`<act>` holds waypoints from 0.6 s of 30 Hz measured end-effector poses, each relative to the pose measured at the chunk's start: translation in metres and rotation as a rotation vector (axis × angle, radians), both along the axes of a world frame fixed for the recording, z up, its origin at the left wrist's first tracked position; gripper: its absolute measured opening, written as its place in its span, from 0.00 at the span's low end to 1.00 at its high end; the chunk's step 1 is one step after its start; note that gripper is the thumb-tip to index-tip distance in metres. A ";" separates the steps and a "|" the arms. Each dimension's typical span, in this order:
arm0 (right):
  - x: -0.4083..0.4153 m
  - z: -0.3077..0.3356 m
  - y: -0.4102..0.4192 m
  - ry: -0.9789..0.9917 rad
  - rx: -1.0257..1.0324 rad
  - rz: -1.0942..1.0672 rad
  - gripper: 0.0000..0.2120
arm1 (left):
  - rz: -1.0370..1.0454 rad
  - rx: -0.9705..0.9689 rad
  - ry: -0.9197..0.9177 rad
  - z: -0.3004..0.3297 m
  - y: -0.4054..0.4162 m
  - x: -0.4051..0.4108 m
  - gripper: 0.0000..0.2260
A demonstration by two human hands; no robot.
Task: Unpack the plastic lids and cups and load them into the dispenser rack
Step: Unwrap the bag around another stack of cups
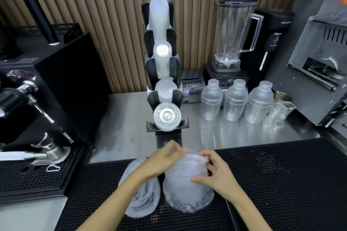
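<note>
A black dispenser rack (165,92) stands on the steel counter with several tiers. Its upper tiers hold stacks of clear cups (158,17), and a stack of clear lids (167,116) fills the lowest one. In front of it, a plastic bag of lids (187,184) stands on the black mat. My left hand (163,161) pinches the bag's top edge at the left. My right hand (212,170) grips the bag's upper right side, thumb across its front. A second, crumpled plastic bag (140,199) lies just left of it, under my left forearm.
An espresso machine (37,99) with a portafilter fills the left side. A blender (234,30), a small printer (191,84), three plastic shakers (236,99) and small measuring cups (279,112) stand behind on the right. A black perforated mat (281,184) covers the near counter.
</note>
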State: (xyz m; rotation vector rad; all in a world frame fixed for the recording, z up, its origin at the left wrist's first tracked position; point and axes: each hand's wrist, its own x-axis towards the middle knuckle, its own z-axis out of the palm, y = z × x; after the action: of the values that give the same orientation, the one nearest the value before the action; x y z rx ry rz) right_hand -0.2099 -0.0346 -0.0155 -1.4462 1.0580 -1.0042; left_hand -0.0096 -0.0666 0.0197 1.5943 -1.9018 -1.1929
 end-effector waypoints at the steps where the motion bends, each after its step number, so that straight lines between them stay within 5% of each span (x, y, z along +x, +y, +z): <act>1: -0.004 -0.002 0.004 0.045 -0.016 -0.027 0.29 | -0.045 -0.039 -0.013 -0.002 0.007 0.000 0.24; 6: -0.010 -0.004 0.021 0.196 -0.117 -0.136 0.28 | -0.088 -0.297 -0.176 -0.011 0.030 0.001 0.28; 11: -0.010 -0.005 0.024 0.294 -0.139 -0.167 0.28 | -0.020 -0.430 -0.019 -0.024 0.042 0.017 0.20; 18: -0.010 -0.011 0.027 0.393 -0.327 -0.195 0.13 | -0.379 -1.118 -0.129 -0.043 0.049 0.027 0.06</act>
State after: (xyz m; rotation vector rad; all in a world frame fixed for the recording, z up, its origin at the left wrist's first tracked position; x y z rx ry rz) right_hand -0.2200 -0.0075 -0.0267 -1.8882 1.3846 -1.0936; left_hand 0.0170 -0.0172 -0.0229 0.7130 -2.3368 0.0118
